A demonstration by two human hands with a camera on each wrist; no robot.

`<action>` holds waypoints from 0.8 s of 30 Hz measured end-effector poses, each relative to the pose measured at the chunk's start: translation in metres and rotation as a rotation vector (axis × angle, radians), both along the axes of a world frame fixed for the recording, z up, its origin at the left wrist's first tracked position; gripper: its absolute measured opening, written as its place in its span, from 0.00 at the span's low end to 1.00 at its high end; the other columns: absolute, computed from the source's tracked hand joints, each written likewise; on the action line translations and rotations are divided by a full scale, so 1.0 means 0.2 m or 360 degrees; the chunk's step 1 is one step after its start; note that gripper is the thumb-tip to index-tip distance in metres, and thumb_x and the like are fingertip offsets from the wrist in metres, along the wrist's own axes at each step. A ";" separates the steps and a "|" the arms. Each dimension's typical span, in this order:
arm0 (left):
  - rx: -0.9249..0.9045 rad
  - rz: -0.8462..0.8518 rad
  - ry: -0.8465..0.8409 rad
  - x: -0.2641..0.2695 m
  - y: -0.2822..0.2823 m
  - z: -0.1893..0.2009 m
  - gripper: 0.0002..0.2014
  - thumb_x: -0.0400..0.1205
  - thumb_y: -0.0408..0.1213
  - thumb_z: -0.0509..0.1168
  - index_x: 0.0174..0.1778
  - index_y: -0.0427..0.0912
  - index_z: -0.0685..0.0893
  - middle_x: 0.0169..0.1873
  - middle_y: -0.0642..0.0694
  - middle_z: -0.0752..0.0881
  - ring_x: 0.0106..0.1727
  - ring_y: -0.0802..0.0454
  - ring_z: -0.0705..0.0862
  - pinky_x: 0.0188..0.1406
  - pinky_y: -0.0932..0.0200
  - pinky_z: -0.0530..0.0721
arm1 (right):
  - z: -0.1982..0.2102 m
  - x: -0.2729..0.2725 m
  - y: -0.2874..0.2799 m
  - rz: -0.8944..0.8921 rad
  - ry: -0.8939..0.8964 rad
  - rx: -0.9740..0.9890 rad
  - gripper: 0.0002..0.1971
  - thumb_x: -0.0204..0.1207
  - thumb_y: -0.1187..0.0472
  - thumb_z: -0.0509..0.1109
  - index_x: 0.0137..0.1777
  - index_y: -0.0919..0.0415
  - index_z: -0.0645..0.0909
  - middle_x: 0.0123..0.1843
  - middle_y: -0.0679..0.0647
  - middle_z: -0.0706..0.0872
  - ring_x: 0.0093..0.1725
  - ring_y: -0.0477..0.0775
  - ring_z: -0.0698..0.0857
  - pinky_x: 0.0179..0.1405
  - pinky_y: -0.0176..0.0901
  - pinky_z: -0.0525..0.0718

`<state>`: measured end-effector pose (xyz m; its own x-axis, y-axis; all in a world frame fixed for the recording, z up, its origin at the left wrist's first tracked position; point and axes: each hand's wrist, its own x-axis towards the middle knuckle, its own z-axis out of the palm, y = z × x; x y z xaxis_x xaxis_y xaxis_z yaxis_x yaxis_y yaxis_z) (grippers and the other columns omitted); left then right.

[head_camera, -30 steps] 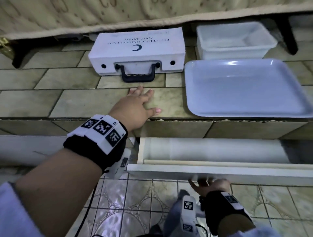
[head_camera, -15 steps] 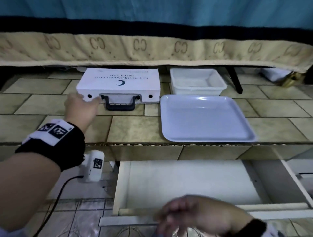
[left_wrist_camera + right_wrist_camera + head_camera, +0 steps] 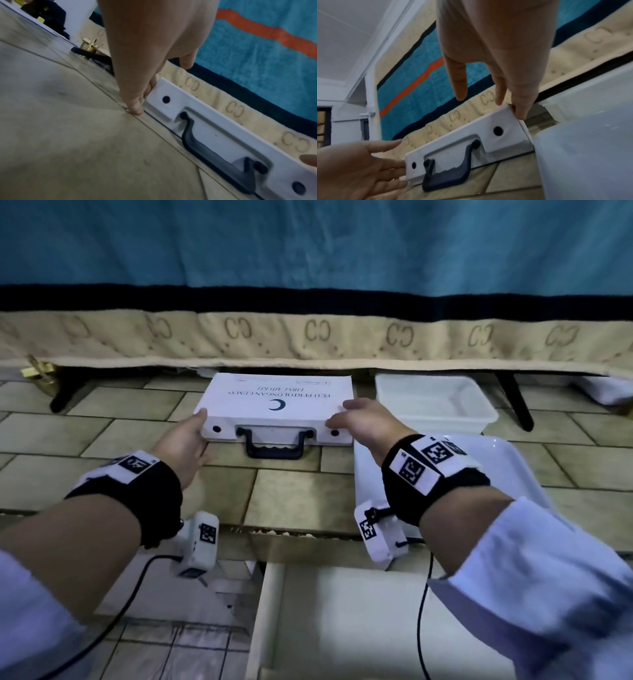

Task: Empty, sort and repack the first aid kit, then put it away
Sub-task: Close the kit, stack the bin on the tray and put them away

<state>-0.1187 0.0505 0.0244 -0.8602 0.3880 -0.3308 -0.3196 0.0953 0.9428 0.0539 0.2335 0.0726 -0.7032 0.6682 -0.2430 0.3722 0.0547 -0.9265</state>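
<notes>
2 hands frame the first aid kit (image 3: pixel 279 409) in the head view: the white case lies flat and shut on the tiled surface (image 3: pixel 102 436), its black handle (image 3: pixel 274 444) facing the person, its far edge under the hem of a beige and blue cloth (image 3: pixel 308 337). The left hand (image 3: pixel 185 440) sits at the case's near left corner, fingers fairly straight against the side wall. The right hand (image 3: pixel 359 421) arches over the near right corner, thumb on the front wall, fingers out of sight behind the edge. A white tub (image 3: pixel 435 402) stands just right of the case, a white tray (image 3: pixel 507 470) lies nearer under the right forearm, and an open drawer (image 3: pixel 342 628) shows below the surface's front edge.

From the left wrist, the left hand (image 3: pixel 145 56) points down, fingertips (image 3: pixel 137 109) touching the surface and pressed to the end of the kit (image 3: pixel 214 129); the fingers look straight, wide rather than curled. The handle (image 3: pixel 211 155) lies flat on the tiles.

From the right wrist, the right hand (image 3: pixel 496 54) hangs over the kit's (image 3: pixel 471 146) right end, thumb free in the air, fingertips (image 3: pixel 520 112) touching the top corner, loosely spread and not gripping. The left hand (image 3: pixel 359 170) shows opposite, flat against the other end. The tray's rim (image 3: pixel 573 155) lies just beside the case.
</notes>
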 end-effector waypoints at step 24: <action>-0.0155 0.0500 0.0643 0.71 -0.97 -0.01 0.19 0.71 0.61 0.69 0.32 0.47 0.79 0.33 0.44 0.83 0.40 0.41 0.81 0.44 0.38 0.79 | 0.05 0.80 -0.81 -0.0002 -0.0028 0.0661 0.11 0.62 0.52 0.81 0.30 0.30 0.85 0.32 0.39 0.88 0.38 0.32 0.84 0.39 0.20 0.76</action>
